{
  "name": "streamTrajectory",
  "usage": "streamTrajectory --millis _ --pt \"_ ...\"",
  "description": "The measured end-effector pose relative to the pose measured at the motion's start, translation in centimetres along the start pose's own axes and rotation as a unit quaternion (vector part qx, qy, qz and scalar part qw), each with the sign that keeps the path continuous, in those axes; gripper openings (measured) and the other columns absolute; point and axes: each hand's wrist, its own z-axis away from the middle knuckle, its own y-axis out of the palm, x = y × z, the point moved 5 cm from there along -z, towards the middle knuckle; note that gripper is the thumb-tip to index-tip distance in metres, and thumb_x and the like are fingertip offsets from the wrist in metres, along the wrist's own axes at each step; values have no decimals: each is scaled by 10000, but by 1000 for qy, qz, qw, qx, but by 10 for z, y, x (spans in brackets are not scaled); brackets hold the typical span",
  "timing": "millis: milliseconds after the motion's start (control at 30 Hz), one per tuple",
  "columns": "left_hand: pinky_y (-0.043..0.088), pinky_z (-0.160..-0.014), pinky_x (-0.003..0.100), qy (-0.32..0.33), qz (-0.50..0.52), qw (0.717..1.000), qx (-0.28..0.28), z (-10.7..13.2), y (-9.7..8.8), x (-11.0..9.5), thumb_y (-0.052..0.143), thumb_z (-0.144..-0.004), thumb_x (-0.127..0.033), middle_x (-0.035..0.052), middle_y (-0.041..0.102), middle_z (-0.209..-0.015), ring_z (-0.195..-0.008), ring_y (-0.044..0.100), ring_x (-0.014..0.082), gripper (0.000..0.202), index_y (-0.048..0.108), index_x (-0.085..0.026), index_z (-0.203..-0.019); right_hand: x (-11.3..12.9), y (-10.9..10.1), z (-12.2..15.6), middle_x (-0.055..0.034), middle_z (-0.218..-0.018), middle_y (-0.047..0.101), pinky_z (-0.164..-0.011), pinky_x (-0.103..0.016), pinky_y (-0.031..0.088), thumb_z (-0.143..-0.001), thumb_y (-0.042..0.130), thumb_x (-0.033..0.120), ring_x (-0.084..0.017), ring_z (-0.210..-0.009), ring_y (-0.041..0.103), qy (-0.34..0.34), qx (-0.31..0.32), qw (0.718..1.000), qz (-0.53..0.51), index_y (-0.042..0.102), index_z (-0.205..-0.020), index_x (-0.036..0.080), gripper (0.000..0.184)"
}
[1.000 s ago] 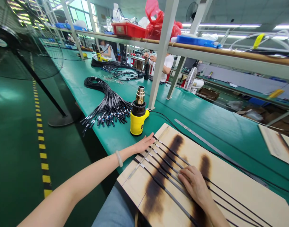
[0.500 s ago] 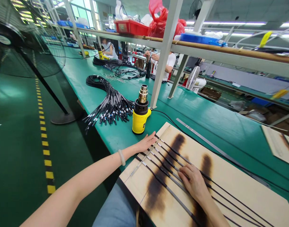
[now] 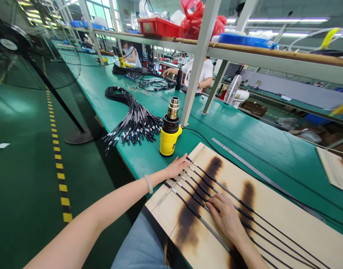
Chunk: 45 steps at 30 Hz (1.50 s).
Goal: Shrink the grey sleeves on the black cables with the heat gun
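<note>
Several black cables [image 3: 220, 183] lie side by side across a pale wooden board [image 3: 283, 198] that has dark scorch marks. Thicker grey-black sleeves cover parts of them, and small white labels sit near their left ends. My left hand [image 3: 177, 166] lies flat with fingers stretched out over the cable ends at the board's left edge, by a thin clear strip [image 3: 167, 196]. Over the middle cables, the bent fingers and thumb of my right hand [image 3: 224, 215] close on one cable; its fingertips partly hide the grip. A yellow heat gun [image 3: 168, 140] stands nozzle up just beyond my left hand.
A bundle of black cables [image 3: 132, 116] spreads on the green table [image 3: 143, 164]. A metal ruler [image 3: 238, 160] and a black cord lie behind the board. A white post [image 3: 201, 63] carries a shelf with a red tray [image 3: 158, 28]. A co-worker [image 3: 202, 73] sits across the table.
My right hand has shifted a little leftward along the cables. My left hand stays at the cable ends. The view has turned slightly, and the co-worker's hand has reached out to the left.
</note>
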Motion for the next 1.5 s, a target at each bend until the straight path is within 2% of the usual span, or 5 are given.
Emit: streamTrajectory --millis 133,367,800,967,1500 --pt "53 -1175 423 8 27 999 -19 -1 1 1 145 -944 -437 53 283 -1502 -1415 133 161 602 106 -155 -1473 10 -6 0 -61 -827 577 -681 -341 458 -903 498 252 -192 -779 545 -13 -37 999 3 602 -920 188 122" --pt "-10 -1177 389 3 81 996 -33 1 0 -1 167 -880 -582 69 312 -1486 -1417 118 176 754 140 -116 -1472 25 -1 -3 -57 -754 550 -621 -329 430 -886 508 211 -193 -723 519 -52 -25 998 20 610 -792 174 143" --pt "50 -1182 376 12 117 990 -77 -1 -2 8 268 -851 -649 -9 197 -1515 -1410 131 202 758 219 -209 -1466 25 -3 1 -62 -815 554 -653 -335 428 -879 531 214 -196 -765 515 -28 -19 999 -4 575 -908 171 68" --pt "131 -1173 349 36 154 981 -109 14 -11 13 322 -822 -709 41 176 -1519 -1404 178 211 854 230 -152 -1462 40 -3 12 -47 -792 543 -648 -333 412 -881 544 252 -191 -745 504 -22 -1 1000 -17 564 -876 190 66" --pt "12 -1170 442 51 83 994 -52 35 3 3 215 -892 -590 45 175 -1520 -1411 151 199 717 167 -171 -1472 48 10 19 -41 -747 536 -633 -334 394 -894 482 208 -194 -712 491 -22 31 999 23 531 -754 192 149"
